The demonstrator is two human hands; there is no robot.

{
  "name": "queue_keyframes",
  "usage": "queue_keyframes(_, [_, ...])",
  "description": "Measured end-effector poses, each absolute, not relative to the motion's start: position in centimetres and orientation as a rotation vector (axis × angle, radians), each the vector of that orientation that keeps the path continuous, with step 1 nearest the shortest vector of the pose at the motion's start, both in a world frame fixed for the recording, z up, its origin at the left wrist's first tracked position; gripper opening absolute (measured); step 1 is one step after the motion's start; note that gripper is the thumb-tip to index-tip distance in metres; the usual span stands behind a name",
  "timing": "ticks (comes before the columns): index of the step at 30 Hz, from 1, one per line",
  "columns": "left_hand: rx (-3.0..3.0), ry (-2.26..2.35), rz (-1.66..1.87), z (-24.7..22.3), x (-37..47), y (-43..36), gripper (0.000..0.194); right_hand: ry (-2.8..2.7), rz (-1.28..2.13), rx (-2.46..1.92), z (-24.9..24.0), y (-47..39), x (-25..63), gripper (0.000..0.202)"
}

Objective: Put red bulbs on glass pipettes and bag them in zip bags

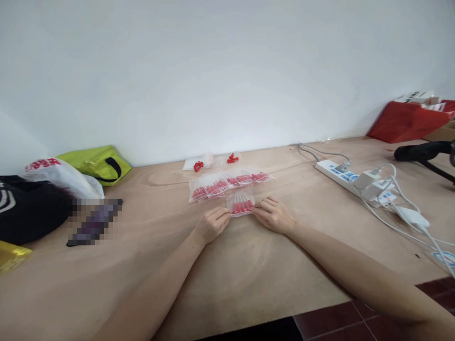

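Observation:
A small clear plastic bag (242, 200) with several red-ended pieces in a row lies on the wooden table, its red ends toward me. My left hand (213, 223) pinches the bag's near left corner. At the near right corner, my right hand (273, 215) is closed on the same bag. Just beyond it, several similar filled bags (217, 184) overlap in a row. Farther back, near the wall, loose red pieces (198, 166) rest on clear bags, and more red pieces (232, 158) lie to their right.
On the right, a white power strip (337, 175) holds plugs and tangled cables, with a red bag (405, 121) behind. Along the left are a green bag (95, 161), a white plastic bag (67, 177), a black bag (31, 208) and a blurred dark item (95, 222).

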State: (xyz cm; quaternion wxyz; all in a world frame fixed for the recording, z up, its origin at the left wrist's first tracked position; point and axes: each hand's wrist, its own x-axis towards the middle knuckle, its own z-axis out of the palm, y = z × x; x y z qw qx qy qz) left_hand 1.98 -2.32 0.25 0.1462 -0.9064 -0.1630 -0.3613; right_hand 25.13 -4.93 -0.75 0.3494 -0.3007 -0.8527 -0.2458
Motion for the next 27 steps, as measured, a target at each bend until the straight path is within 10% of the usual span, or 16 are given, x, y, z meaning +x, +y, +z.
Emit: queue_keyframes(27, [-2.651, -0.481, -1.176, 0.6, 2.3, -2.8, 0.013, -2.276, -0.878, -0.796, -0.2, -4.7, 22.9, 0.021])
